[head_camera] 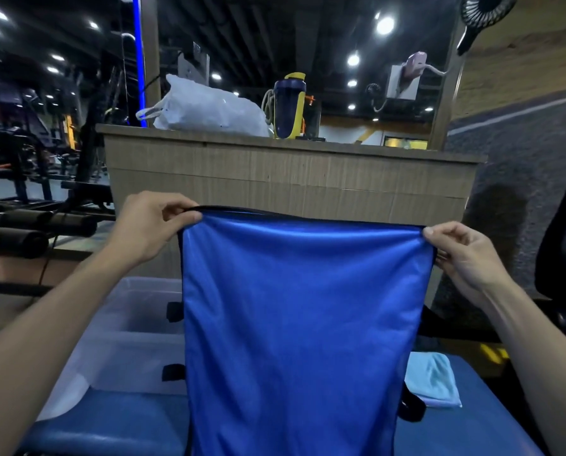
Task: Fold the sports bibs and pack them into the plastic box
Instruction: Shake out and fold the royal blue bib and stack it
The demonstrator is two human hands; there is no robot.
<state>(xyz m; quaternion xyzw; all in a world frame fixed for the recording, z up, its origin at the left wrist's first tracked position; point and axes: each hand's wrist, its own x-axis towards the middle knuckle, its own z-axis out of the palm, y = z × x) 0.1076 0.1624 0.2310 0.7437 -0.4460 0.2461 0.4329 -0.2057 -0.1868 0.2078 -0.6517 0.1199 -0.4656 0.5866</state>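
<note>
Held-up blue bib (304,324) hides much of the plastic box (133,324).

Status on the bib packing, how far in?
Early. Done: nothing packed that shows; the visible part of the clear plastic box looks empty. In hand: left hand and right hand pinch the top corners of a blue bib, held up unfolded. Left: fold it, box it. A light blue cloth lies at right, possibly another bib.
</note>
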